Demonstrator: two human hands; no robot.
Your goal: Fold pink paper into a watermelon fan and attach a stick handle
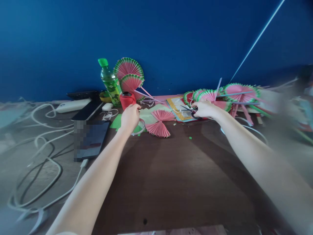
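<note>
My left hand [130, 116] is closed, fingers curled, right in front of a red object [127, 100]; whatever it pinches is hidden. Below its fingers a roll of clear tape [140, 128] stands on edge. Beside that lies a pink pleated paper piece [160, 123], fanned out on both sides, on pale green paper [146, 115]. My right hand [204, 109] grips dark-handled scissors [195, 113], their blades pointing left over a yellow-edged packet [176, 107]. Close behind this hand are watermelon-coloured paper fans [207, 95].
A green-capped bottle [109, 78] and round pleated fans [129, 70] stand against the blue wall. To the left lie a tablet [94, 140], a white power bank [73, 105] and looping white cables [58, 169]. Green scraps [190, 137] dot the brown table [171, 186].
</note>
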